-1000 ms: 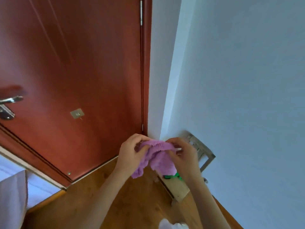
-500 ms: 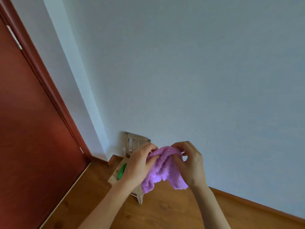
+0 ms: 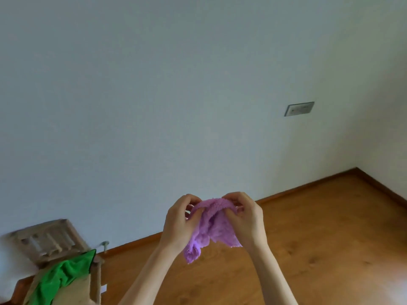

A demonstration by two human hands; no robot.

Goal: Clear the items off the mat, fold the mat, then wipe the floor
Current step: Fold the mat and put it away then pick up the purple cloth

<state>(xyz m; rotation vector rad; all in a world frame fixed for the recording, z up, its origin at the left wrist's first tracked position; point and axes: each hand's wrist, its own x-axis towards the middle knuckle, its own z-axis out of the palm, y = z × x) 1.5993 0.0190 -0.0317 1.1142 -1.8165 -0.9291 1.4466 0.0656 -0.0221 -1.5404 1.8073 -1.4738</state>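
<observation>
Left hand (image 3: 178,221) and right hand (image 3: 246,219) both pinch the purple cloth (image 3: 211,227) (no mat visible); wiping the floor (image 3: 319,238) evidently remains.

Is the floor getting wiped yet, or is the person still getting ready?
Still getting ready. Both the left hand and the right hand grip a purple cloth held up in the air, not touching the wooden floor. No mat shows in this view, so I can't tell whether it is folded. A green cloth lies on a small wooden chair. Wiping is left.
</observation>
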